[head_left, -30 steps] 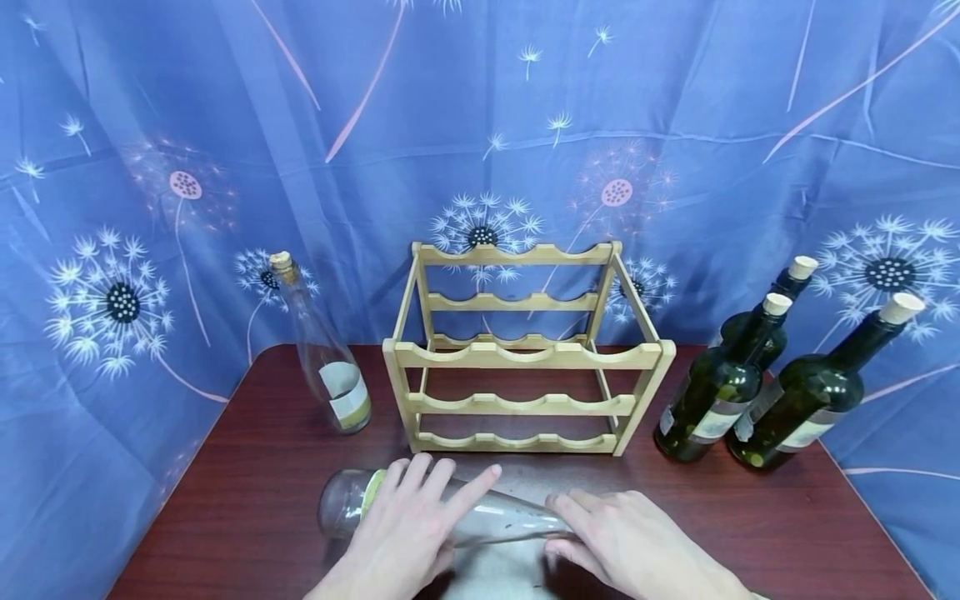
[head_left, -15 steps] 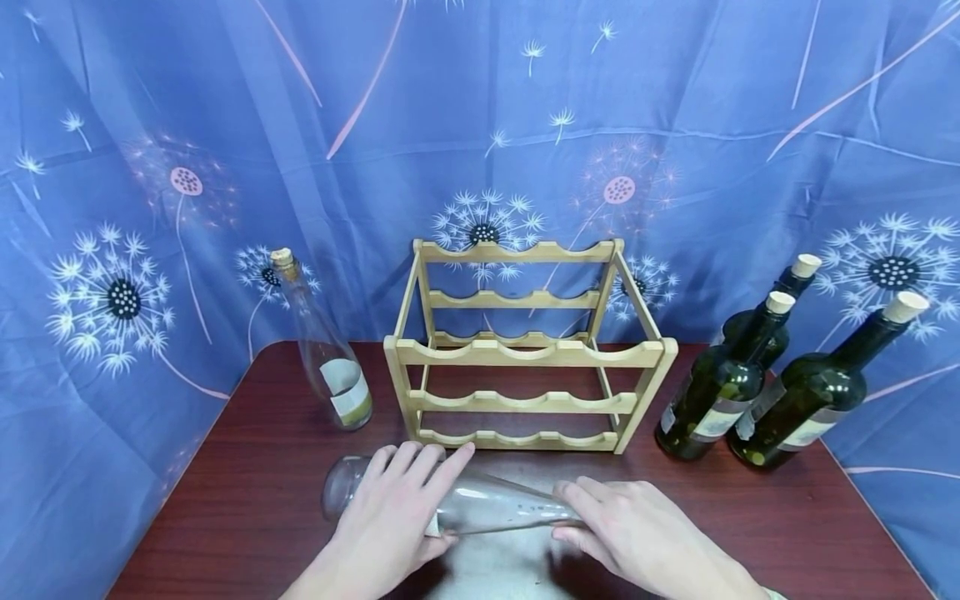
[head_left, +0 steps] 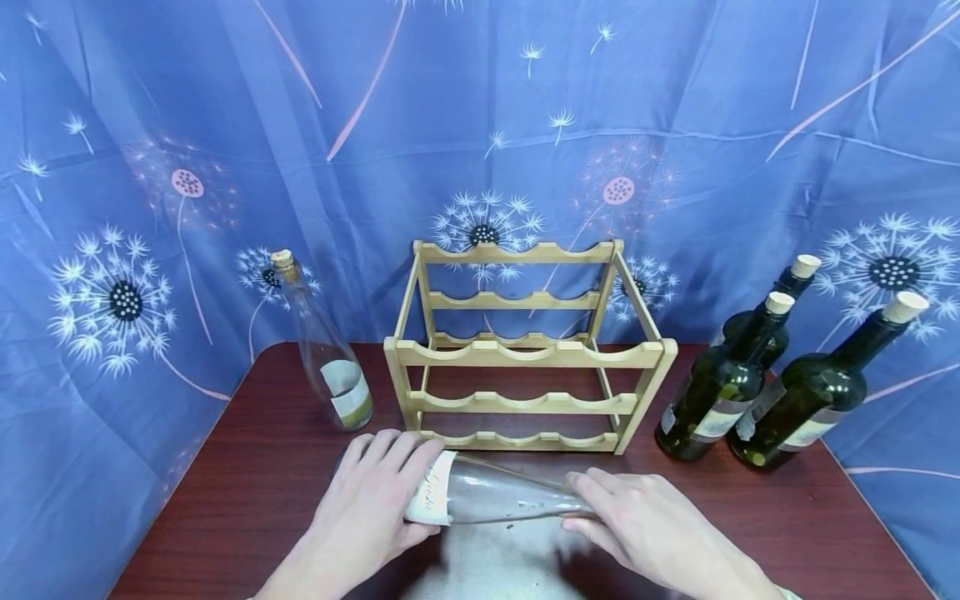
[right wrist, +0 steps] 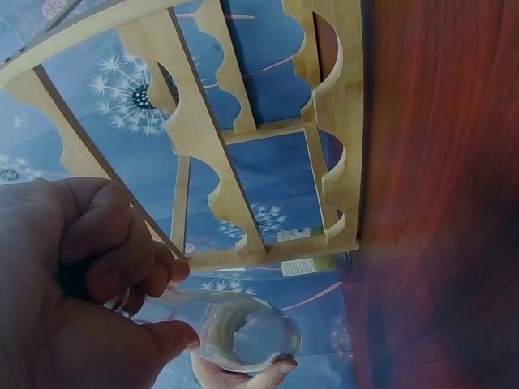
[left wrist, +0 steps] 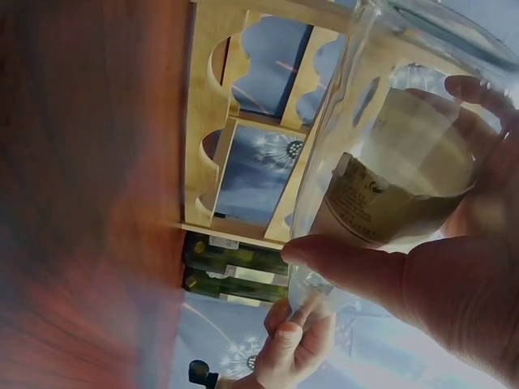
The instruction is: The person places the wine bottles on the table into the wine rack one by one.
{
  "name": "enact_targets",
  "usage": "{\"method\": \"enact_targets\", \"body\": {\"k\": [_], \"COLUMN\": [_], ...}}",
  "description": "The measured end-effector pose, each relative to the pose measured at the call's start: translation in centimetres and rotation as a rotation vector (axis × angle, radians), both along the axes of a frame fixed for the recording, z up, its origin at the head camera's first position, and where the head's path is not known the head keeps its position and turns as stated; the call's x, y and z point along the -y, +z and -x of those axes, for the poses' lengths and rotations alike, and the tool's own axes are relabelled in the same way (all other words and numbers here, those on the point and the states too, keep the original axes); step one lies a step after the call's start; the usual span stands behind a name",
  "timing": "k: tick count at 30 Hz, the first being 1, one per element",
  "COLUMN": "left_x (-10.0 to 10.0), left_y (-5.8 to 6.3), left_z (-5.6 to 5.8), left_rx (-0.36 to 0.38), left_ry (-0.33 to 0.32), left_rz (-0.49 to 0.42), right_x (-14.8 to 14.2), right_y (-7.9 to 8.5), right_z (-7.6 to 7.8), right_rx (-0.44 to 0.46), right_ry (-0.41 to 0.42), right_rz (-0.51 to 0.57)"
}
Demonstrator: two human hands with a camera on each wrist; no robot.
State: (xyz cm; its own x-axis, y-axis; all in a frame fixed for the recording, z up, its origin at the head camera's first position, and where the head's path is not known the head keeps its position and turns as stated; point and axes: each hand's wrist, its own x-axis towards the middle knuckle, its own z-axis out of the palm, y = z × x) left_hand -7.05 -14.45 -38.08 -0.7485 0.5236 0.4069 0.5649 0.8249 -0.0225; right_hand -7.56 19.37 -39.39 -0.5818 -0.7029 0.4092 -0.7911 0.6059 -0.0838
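A clear glass wine bottle [head_left: 517, 496] lies sideways in front of the rack, its base to the left and its neck to the right. My left hand [head_left: 367, 504] grips the body near the base, partly over a white label [head_left: 431, 492]. In the left wrist view, the thumb lies across the glass, and the label's printed back [left wrist: 357, 198] shows through it. My right hand [head_left: 641, 521] holds the neck between thumb and fingers, hiding its mouth. The right wrist view looks along the bottle [right wrist: 251, 332] from the curled right hand [right wrist: 97, 284].
A wooden wine rack [head_left: 517, 357] with scalloped rails stands just behind the bottle. One corked clear bottle [head_left: 330, 358] is upright at left. At right stand several dark green corked bottles [head_left: 723, 387]. A blue dandelion-print curtain [head_left: 480, 100] hangs behind the reddish-brown table [head_left: 232, 500].
The bottle has shifted slightly right and turned, bringing its white label into view. My left hand has slid left toward the base. The right hand has moved a little right with the neck.
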Motion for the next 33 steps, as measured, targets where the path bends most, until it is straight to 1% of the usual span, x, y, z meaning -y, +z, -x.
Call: {"method": "enact_targets", "body": {"k": [6,10,19,25,30,33], "left_x": [0.4,0.9,1.8,2.5,3.5,4.0], "left_y": [0.2,0.4,0.8,1.3,1.8,2.1], "left_z": [0.1,0.2,0.3,0.3,0.3,0.3], "left_rx": [-0.012,-0.018,0.029,0.015,-0.014,-0.028], "left_ry": [0.001,0.015,0.066,0.1,0.143,0.166], "left_rz": [-0.004,-0.005,0.017,0.03,0.037,0.031], "right_x": [-0.3,-0.4,-0.9,-1.1,-1.3,-1.3], "right_y": [0.2,0.4,0.7,0.9,1.2,1.3], "right_z": [0.1,0.0,0.0,0.0,0.0,0.0], "right_rx": [0.018,0.014,0.03,0.017,0.056,0.06], "right_ry": [0.004,-0.012,-0.013,-0.033,-0.044,-0.055], "right_rz": [0.002,0.006,0.024,0.029,0.059,0.071]}}
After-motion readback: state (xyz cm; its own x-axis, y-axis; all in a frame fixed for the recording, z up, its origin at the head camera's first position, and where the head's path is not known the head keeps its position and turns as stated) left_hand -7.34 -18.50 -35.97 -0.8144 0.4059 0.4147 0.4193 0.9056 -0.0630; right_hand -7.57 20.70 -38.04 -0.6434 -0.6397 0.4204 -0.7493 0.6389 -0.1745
